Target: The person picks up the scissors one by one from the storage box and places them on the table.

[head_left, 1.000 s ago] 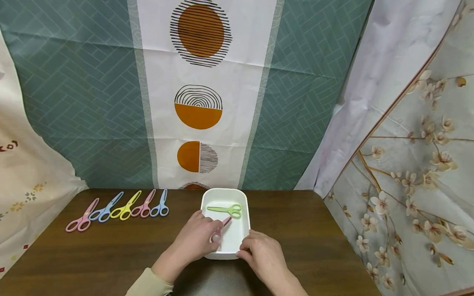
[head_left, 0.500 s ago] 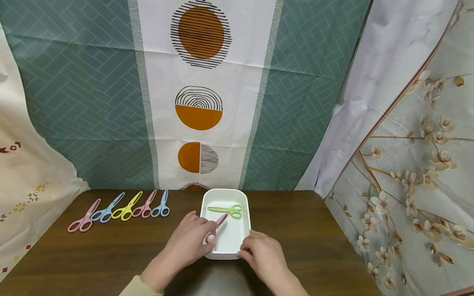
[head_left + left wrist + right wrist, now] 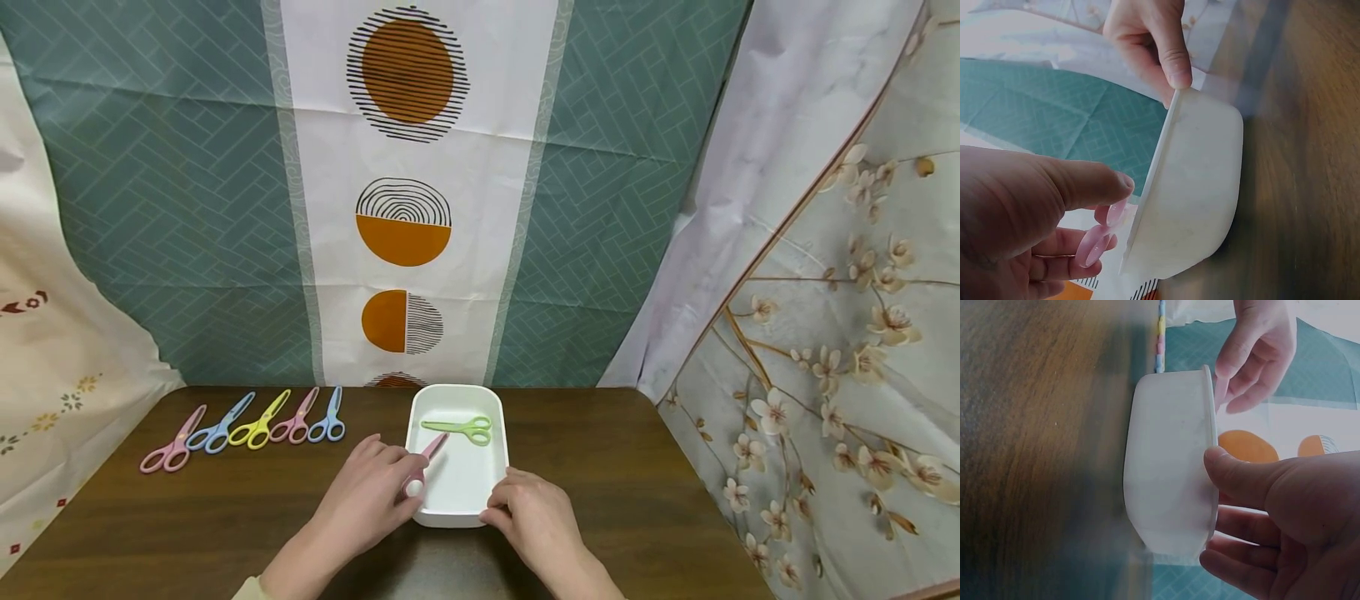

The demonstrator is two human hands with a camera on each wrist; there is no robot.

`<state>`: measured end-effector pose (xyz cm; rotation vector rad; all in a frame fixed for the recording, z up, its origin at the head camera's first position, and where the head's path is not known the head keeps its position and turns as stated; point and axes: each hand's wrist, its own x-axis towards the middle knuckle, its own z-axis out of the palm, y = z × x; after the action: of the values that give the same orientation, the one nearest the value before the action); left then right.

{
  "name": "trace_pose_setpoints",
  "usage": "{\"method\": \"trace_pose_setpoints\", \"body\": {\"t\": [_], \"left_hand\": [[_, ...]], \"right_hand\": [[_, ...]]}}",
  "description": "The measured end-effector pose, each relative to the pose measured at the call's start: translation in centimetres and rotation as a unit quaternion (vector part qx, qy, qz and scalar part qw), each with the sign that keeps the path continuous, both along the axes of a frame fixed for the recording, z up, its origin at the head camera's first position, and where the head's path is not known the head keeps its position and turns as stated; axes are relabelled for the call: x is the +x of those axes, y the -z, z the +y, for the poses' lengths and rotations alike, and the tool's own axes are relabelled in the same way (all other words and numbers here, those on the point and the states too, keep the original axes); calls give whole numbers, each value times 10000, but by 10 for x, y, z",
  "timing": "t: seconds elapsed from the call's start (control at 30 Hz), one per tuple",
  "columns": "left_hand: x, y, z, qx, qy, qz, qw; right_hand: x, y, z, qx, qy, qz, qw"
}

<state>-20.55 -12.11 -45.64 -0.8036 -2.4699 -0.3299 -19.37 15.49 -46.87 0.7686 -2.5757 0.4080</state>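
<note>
My left hand [image 3: 367, 496] pinches pink scissors [image 3: 434, 447] by the handle, over the left rim of a white plastic tray [image 3: 459, 487]. The blades point away and to the right, over the inside of the tray. In the left wrist view, the pink finger loops of the scissors [image 3: 1092, 245] show between thumb and fingers, above the rim. Green scissors [image 3: 474, 428] lie crosswise on the tray's floor toward the far end. At the tray's near right corner my right hand [image 3: 536, 512] grips the rim, thumb on the near side.
Several scissors lie in a row on the brown wooden table [image 3: 637, 483] at the far left: pink [image 3: 174, 450], blue [image 3: 217, 433], yellow [image 3: 258, 427], then another pink and blue pair. A patterned cloth [image 3: 405, 367] hangs behind the table, and a floral cloth [image 3: 840, 400] stands right.
My left hand has moved left with the pink scissors, from over the inside of the tray to its left rim. The right hand and the green scissors have stayed in place.
</note>
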Motion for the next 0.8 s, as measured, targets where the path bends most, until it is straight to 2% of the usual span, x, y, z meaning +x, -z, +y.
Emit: {"method": "trace_pose_setpoints", "body": {"t": [0.37, 0.8], "left_hand": [[8, 3, -10, 80, -167, 191, 9996], [10, 4, -22, 234, -447, 257, 9984]], "right_hand": [[1, 0, 0, -9, 0, -31, 10000], [1, 0, 0, 10, 31, -126, 9999]]}}
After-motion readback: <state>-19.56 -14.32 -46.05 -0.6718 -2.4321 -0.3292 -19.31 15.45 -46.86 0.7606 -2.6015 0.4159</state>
